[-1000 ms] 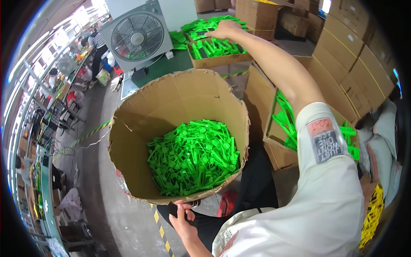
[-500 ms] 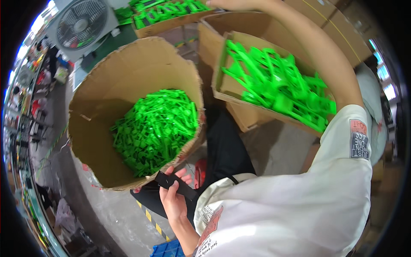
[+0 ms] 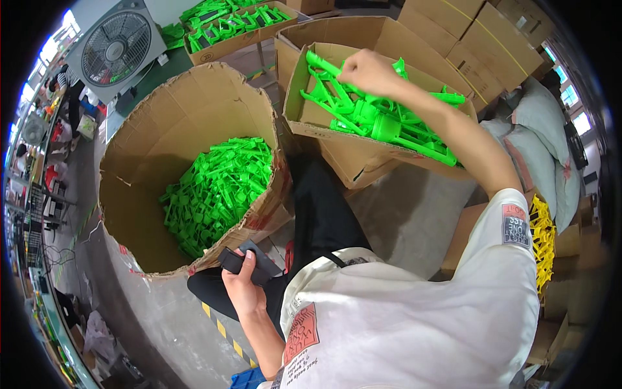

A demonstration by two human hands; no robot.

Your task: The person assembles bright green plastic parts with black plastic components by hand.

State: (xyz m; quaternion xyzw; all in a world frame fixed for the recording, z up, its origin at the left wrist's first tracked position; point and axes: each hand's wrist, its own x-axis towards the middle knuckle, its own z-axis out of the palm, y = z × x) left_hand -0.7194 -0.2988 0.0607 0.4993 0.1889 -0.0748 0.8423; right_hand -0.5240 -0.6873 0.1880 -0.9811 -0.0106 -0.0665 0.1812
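Observation:
My left hand (image 3: 243, 285), low in front of my lap, is closed around a dark rectangular block (image 3: 262, 264) with a black end at the thumb. Its exact kind I cannot make out. My right hand (image 3: 369, 72) is a fist over the open cardboard box (image 3: 363, 144) at the upper right, gripping the end of a long green plastic part (image 3: 321, 63). More green plastic parts (image 3: 383, 127) lie tangled in that box. To the left stands a large cardboard bin (image 3: 139, 146) with torn edges, holding a heap of small green plastic pieces (image 3: 220, 194).
A box fan (image 3: 118, 48) stands at the far left, beside another carton (image 3: 243, 40) of green parts. Stacked cartons (image 3: 492, 45) and pale sacks (image 3: 538, 123) are at the right, with yellow parts (image 3: 541, 246) below. A blue crate (image 3: 247, 378) shows at the lower edge.
My right hand has come back from the far carton of green parts to the nearer box and closed on a green part. The left hand still holds the dark block. The view has shifted.

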